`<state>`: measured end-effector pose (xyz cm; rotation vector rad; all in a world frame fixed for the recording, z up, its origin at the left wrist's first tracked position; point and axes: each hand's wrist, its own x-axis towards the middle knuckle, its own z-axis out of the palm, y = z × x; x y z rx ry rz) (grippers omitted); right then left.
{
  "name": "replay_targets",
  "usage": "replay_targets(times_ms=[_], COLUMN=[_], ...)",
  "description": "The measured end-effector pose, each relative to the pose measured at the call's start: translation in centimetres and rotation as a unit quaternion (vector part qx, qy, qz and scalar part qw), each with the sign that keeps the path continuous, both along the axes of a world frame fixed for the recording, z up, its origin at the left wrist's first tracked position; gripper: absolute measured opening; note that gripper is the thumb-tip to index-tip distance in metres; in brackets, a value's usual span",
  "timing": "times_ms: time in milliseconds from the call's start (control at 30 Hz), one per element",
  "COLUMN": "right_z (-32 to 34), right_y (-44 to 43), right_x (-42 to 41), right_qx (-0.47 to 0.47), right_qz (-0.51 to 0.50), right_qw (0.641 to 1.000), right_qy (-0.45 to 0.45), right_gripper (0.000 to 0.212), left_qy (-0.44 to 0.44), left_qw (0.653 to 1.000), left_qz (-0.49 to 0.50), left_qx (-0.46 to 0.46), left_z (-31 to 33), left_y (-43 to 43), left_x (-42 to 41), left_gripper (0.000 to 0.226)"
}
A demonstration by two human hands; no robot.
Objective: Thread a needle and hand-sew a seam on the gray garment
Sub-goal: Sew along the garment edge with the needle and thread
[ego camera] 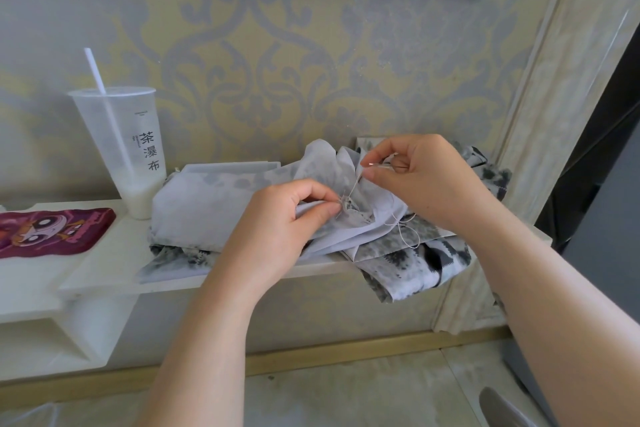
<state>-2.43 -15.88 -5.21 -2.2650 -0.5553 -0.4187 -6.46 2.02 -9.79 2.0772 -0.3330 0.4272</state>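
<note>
Garment (214, 191): where it is heaped on the shelf (104, 263), a fold is pinched between thumb and finger of the left hand (273, 232).
Needle (375, 165): pinched by the right hand (426, 180); its other fingers are curled.
Thread (353, 185): stretched from the fold up to the needle.
Cup (121, 149): stood left of the garment.

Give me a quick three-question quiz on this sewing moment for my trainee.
1. True or false: the right hand pinches the needle, and thread runs from it down to the gray garment.
2. What does the left hand pinch? A) scissors B) a fold of the garment C) a thread spool
3. Fill in: the plastic cup with the straw stands on the person's ___ side of the garment.

Key: 1 true; 2 B; 3 left.
</note>
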Motion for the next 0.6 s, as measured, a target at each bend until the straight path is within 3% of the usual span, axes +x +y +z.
replay_targets(times_ms=[100,200,300,600], right_z=[0.5,0.4,-0.3,-1.4], right_y=[-0.2,0.3,0.8,-0.4], right_x=[-1.2,-2.3,-2.0,-0.4], right_qx=[0.063,0.003,-0.043,-0.026], right_qz=[0.054,0.111,0.095,0.105], right_qw=[0.996,0.989,0.991,0.984], right_qy=[0.042,0.099,0.087,0.144], right_gripper=[0.011,0.021,0.014,0.013], left_qy=[0.008,0.014,0.010,0.019], left_qw=[1.000,1.000,1.000,1.000], left_qz=[0.001,0.004,0.008,0.002], left_qx=[-0.008,-0.019,-0.021,0.008], left_z=[0.1,0.1,0.0,-0.2], left_y=[0.0,-0.1,-0.2,-0.4], left_x=[0.0,-0.1,-0.1,0.3], left_gripper=[0.012,0.014,0.016,0.014])
